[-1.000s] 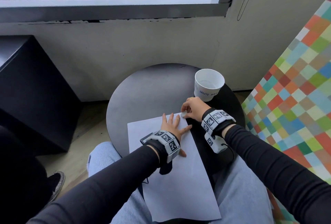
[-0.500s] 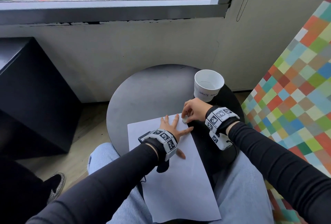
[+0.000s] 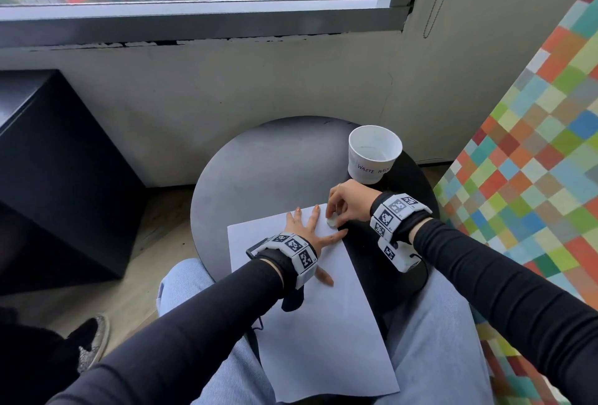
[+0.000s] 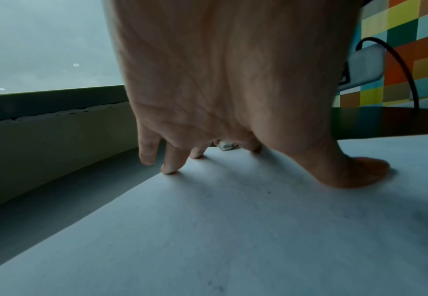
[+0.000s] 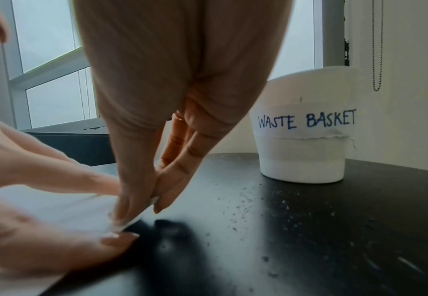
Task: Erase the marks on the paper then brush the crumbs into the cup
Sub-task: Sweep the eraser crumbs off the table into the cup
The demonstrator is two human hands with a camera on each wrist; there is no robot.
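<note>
A white sheet of paper (image 3: 323,323) lies on the round black table (image 3: 265,162) and hangs over its near edge onto my lap. My left hand (image 3: 307,226) rests flat on the sheet's far part with fingers spread, pressing it down; the left wrist view shows its fingertips (image 4: 168,169) on the paper (image 4: 208,230). My right hand (image 3: 343,207) pinches a small white eraser (image 3: 332,220) at the paper's far right corner; the eraser (image 5: 154,200) is mostly hidden between thumb and fingers. A white cup (image 3: 373,153) labelled WASTE BASKET (image 5: 306,130) stands just beyond that hand.
Eraser crumbs (image 5: 248,204) are scattered on the dark tabletop between the paper's corner and the cup. A wall with a window runs behind the table. A black cabinet (image 3: 55,178) stands at the left, a multicoloured checked panel (image 3: 534,162) at the right.
My right hand with the eraser has shifted slightly toward me along the paper's right corner. The left hand stays planted on the sheet. The cup has not moved.
</note>
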